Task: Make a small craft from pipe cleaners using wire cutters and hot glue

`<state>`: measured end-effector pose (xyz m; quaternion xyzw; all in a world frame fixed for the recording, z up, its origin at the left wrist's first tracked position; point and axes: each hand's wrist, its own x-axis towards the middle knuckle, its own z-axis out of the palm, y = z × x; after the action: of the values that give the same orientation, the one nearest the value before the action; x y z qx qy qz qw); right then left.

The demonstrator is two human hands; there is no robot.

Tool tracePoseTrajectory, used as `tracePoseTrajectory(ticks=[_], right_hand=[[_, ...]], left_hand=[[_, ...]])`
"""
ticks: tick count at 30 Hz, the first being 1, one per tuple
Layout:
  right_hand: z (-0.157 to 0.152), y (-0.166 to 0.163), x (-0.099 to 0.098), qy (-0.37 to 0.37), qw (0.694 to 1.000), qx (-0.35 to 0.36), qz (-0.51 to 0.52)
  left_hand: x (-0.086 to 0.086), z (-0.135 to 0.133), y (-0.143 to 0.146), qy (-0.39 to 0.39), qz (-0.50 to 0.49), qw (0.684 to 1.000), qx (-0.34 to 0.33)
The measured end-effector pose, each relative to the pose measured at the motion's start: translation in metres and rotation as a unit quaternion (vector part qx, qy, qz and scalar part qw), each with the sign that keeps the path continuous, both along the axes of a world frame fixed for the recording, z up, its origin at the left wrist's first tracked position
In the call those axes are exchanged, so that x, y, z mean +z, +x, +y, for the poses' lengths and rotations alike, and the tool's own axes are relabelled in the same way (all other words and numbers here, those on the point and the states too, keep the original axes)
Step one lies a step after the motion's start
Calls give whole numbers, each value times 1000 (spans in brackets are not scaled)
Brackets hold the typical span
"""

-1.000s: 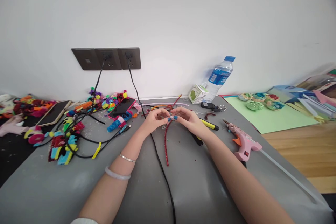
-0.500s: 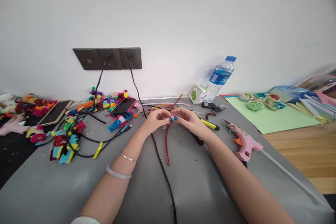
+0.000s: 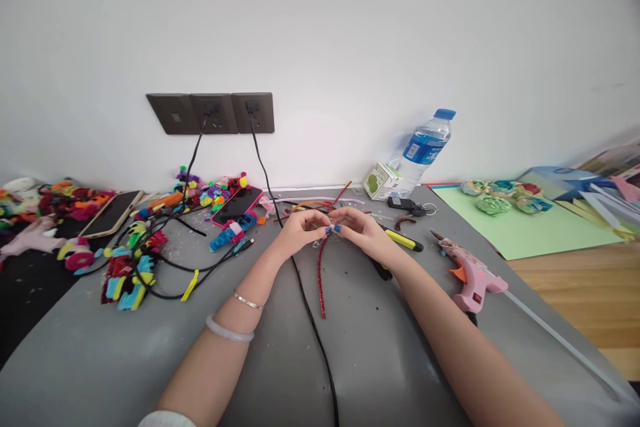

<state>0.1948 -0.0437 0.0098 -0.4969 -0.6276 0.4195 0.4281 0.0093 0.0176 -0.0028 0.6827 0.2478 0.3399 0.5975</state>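
Observation:
My left hand point(image 3: 303, 232) and my right hand point(image 3: 359, 230) meet fingertip to fingertip above the middle of the table. Both are closed in a pinch. A tiny pale bit shows between the blue-nailed thumbs, too small to name. Just below the fingers a red glittery pipe cleaner point(image 3: 321, 280) hangs or lies toward me; whether its upper end is held I cannot tell. More red and orange pipe cleaners point(image 3: 314, 204) lie behind the hands. A yellow-and-black handled tool point(image 3: 403, 239) is partly hidden by my right wrist.
On the right lies a pink glue gun point(image 3: 475, 283) with a long glue stick. A water bottle point(image 3: 425, 150) and small carton point(image 3: 381, 180) stand by the wall. Phones, fuzzy crafts point(image 3: 129, 280) and a black cable point(image 3: 313, 327) crowd the left and middle.
The whole view has shifted slightly, with things appearing a little further right. Both hands keep the same fingertip pinch, with hardly any movement between them.

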Motion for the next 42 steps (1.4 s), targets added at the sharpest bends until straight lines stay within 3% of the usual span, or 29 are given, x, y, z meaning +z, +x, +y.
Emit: tracePoseTrajectory(ticks=[34, 42], right_hand=[[1, -1, -5, 11, 1000, 10, 19], [-1, -2, 1, 23, 1000, 13, -10]], left_hand=[[-2, 1, 0, 36, 29, 999, 12], [-1, 0, 0, 27, 15, 1000, 5]])
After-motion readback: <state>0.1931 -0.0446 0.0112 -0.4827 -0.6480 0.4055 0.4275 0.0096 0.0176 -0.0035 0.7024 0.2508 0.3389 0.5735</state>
